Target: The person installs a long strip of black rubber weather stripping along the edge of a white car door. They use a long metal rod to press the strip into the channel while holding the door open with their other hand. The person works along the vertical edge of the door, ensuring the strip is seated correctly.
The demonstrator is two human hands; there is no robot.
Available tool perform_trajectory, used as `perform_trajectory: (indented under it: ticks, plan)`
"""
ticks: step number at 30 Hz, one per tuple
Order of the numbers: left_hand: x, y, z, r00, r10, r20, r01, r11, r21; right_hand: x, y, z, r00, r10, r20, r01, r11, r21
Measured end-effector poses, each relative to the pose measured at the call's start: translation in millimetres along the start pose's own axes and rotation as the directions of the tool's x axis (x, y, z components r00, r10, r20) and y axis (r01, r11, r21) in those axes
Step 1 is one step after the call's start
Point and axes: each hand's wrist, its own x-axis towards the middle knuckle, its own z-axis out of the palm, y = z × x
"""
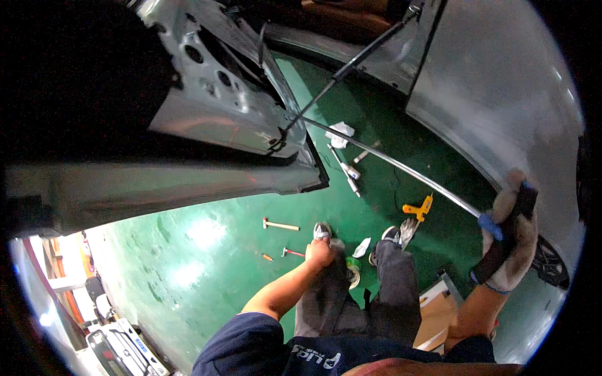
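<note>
My right hand (511, 250), in a soiled white work glove, is closed round the black crosswise handle (505, 235) of a long metal rod (401, 164). A blue piece sits where the rod meets the handle. The rod's other end reaches the edge of the grey car door (216, 135) near a dark strut-like bar (351, 66), which runs from the door edge up to the car body; its tip is hidden. My bare left hand (321, 252) rests over my left knee, its fingers curled away and hidden.
On the green floor lie a wooden-handled hammer (281, 225), a red-handled hammer (293, 252), a yellow glue gun (419, 208), a glove (409, 232), tape rolls (353, 276) and white paper (339, 134). A cardboard box (439, 311) stands beside my right leg. The car's grey panel (495, 94) curves along the right.
</note>
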Motion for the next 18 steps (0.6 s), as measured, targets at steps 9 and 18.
perform_trajectory:
  ticks: [9,18]
  plan:
    - [106.7,53.6,-81.1,0.866,0.324,-0.380,-0.477,0.310,-0.823,-48.6,61.5,-0.4,0.884,-0.254,-0.392,0.005,0.844,-0.536]
    - [158.3,71.7,-197.4,0.492,0.390,-0.778,-0.269,-0.782,-0.562,-84.7,88.9,-69.1,0.942,-0.318,-0.104,0.178,0.740,-0.649]
